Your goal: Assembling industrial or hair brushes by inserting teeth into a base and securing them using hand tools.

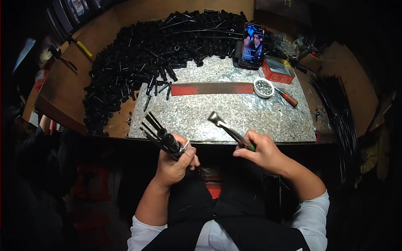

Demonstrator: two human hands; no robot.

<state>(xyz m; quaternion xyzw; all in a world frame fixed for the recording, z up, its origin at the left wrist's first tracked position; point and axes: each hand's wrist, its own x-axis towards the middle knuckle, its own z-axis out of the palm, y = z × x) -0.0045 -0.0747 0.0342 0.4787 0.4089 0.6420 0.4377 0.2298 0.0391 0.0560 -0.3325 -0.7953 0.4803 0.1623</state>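
Observation:
My left hand (176, 163) is closed around a black tubular piece (167, 140) with an open round end and several thin dark prongs pointing away from me. A pale thin strip or band (186, 144) shows at its thumb side; what it belongs to I cannot make out. In my right hand (262, 149) is a hammer (229, 130), gripped by its handle, which has a bit of green. Its metal head is raised over the near part of the speckled stone slab (188, 121), apart from the black piece.
A large heap of black tubular parts (138, 54) covers the back left. On the slab lie a red-brown flat bar (211, 88), a white bowl of small metal pieces (264, 95) and a screwdriver (289, 99). Behind stand a phone (252, 45) and a red box (278, 77). Long black rods (339, 113) lie right.

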